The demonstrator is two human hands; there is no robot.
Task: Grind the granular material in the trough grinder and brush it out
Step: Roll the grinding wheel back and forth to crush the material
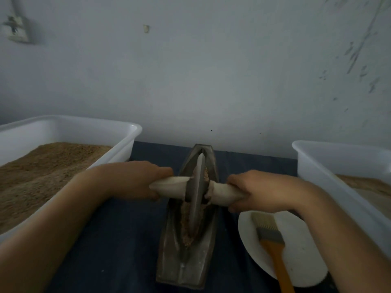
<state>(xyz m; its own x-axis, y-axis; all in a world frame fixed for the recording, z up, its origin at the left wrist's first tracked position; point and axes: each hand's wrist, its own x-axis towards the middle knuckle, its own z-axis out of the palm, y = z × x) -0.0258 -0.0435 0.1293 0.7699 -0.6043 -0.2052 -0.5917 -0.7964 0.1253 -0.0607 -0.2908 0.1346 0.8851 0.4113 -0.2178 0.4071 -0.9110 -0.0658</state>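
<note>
The trough grinder (188,240) lies in the middle of the dark blue cloth (118,240), its long axis running from near to far. The metal wheel (196,191) stands upright in the groove, with brown granular material (186,220) packed around it. The left hand (135,180) grips the left end of the pale wooden handle (171,186), and the right hand (251,192) grips the right end, both with fingers curled around it. On the far left stands a white tub (131,132) holding brown grain. On the right another white tub (304,157) stands close to the right forearm. Near right, a white plate (302,261) carries a brush (269,235) with an orange handle; the right wrist covers a part of its rim.
</note>
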